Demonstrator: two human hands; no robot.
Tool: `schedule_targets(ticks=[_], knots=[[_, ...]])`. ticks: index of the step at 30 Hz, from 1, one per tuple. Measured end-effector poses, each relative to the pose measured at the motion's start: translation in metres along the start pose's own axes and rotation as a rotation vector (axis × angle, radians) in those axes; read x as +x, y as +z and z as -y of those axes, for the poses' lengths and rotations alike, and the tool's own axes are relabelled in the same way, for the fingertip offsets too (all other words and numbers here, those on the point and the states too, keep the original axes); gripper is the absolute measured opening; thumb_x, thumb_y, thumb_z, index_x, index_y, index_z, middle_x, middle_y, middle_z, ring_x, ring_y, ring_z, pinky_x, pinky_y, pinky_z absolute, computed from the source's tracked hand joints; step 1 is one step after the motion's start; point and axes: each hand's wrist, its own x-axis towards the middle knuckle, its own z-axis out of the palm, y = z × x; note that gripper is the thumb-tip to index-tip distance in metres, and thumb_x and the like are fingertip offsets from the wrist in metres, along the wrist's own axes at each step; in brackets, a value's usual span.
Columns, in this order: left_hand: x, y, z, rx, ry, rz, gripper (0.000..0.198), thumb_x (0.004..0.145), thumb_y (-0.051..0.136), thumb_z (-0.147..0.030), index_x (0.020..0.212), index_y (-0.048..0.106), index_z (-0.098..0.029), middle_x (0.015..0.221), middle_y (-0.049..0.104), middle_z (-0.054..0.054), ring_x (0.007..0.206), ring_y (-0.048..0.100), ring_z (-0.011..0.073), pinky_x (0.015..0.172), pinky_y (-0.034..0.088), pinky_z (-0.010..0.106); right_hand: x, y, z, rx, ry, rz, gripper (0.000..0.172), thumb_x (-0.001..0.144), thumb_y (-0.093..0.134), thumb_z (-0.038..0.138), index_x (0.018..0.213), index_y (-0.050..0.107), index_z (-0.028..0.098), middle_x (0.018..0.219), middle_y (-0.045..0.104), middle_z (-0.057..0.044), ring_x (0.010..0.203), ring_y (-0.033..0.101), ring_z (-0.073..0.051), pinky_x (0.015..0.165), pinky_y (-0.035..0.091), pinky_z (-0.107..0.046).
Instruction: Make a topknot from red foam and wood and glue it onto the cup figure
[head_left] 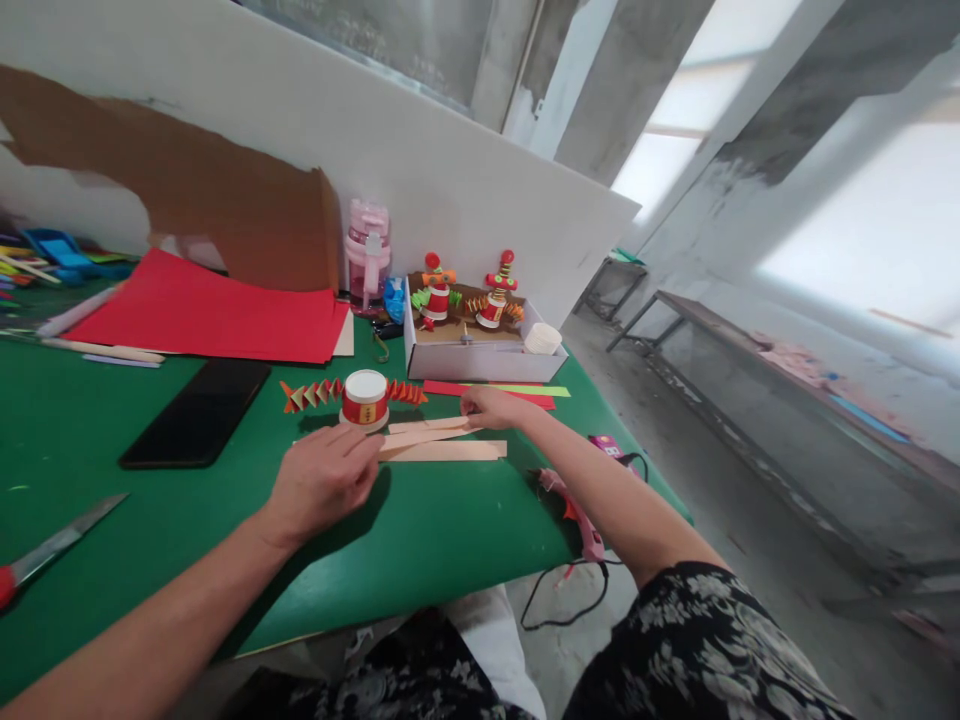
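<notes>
Several pale orange paper strips (450, 452) lie side by side on the green table. My right hand (495, 408) pinches the right end of one paper strip (426, 437), which looks slightly raised. At the left end of the strips, my left hand (322, 480) is closed with its fingers curled on the same strip; its fingertips are partly hidden. Just behind my left hand stands a red and white paper cup body (365, 400) with folded orange paper arms (322, 393) reaching out on both sides.
Behind, a box (480, 362) holds two finished paper figures and a white cup. Red and green strips (517, 392) lie before it. A pink glue gun (581, 515) with a cord rests at right. Left are a phone (196, 415), red paper (217, 310) and a knife (64, 545).
</notes>
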Motion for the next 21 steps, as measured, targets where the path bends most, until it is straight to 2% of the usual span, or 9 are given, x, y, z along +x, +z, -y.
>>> schedule_targets(ticks=[2, 6, 10, 12, 16, 21], knots=[[0.001, -0.007, 0.005, -0.018, -0.090, -0.037, 0.025, 0.087, 0.047, -0.015, 0.086, 0.072, -0.019, 0.073, 0.069, 0.006, 0.072, 0.063, 0.0204, 0.068, 0.049, 0.031, -0.002, -0.001, 0.000, -0.049, -0.029, -0.063, 0.007, 0.084, 0.065, 0.014, 0.090, 0.068, 0.012, 0.093, 0.068, -0.010, 0.082, 0.058, -0.018, 0.071, 0.039, -0.026], [0.002, -0.019, 0.021, -0.038, -0.279, -0.177, 0.024, 0.087, 0.048, -0.018, 0.089, 0.072, -0.019, 0.075, 0.073, 0.004, 0.072, 0.067, 0.0197, 0.069, 0.050, 0.029, -0.012, -0.011, -0.003, -0.040, -0.014, -0.197, 0.013, 0.092, 0.054, 0.017, 0.093, 0.067, 0.014, 0.090, 0.069, -0.009, 0.081, 0.058, -0.018, 0.072, 0.039, -0.027], [0.003, -0.024, 0.035, -0.015, -0.388, -0.260, 0.023, 0.086, 0.047, -0.019, 0.090, 0.070, -0.017, 0.082, 0.076, 0.005, 0.077, 0.070, 0.0193, 0.071, 0.050, 0.028, -0.026, -0.027, -0.005, 0.031, -0.030, -0.221, 0.014, 0.094, 0.052, 0.020, 0.096, 0.065, 0.016, 0.087, 0.069, -0.006, 0.077, 0.058, -0.017, 0.070, 0.039, -0.026], [0.003, -0.023, 0.038, -0.010, -0.429, -0.214, 0.024, 0.087, 0.046, -0.019, 0.091, 0.069, -0.018, 0.085, 0.077, 0.005, 0.080, 0.070, 0.0193, 0.072, 0.050, 0.027, -0.033, -0.035, -0.007, 0.051, -0.026, -0.221, 0.013, 0.093, 0.053, 0.020, 0.096, 0.065, 0.016, 0.086, 0.069, -0.005, 0.076, 0.058, -0.017, 0.070, 0.039, -0.025], [0.004, -0.023, 0.040, 0.033, -0.489, -0.048, 0.024, 0.086, 0.046, -0.021, 0.091, 0.069, -0.019, 0.087, 0.077, 0.005, 0.084, 0.070, 0.0204, 0.067, 0.046, 0.026, -0.043, -0.043, -0.012, 0.089, 0.007, -0.227, 0.011, 0.088, 0.058, 0.018, 0.095, 0.066, 0.016, 0.087, 0.070, -0.006, 0.079, 0.061, -0.018, 0.071, 0.041, -0.026], [0.005, -0.025, 0.042, 0.093, -0.502, 0.042, 0.018, 0.082, 0.047, -0.021, 0.084, 0.065, -0.021, 0.085, 0.076, 0.003, 0.084, 0.069, 0.0203, 0.061, 0.042, 0.025, -0.053, -0.048, -0.015, 0.135, -0.003, -0.185, 0.018, 0.083, 0.058, 0.014, 0.098, 0.068, 0.016, 0.088, 0.071, -0.005, 0.080, 0.062, -0.018, 0.073, 0.044, -0.028]])
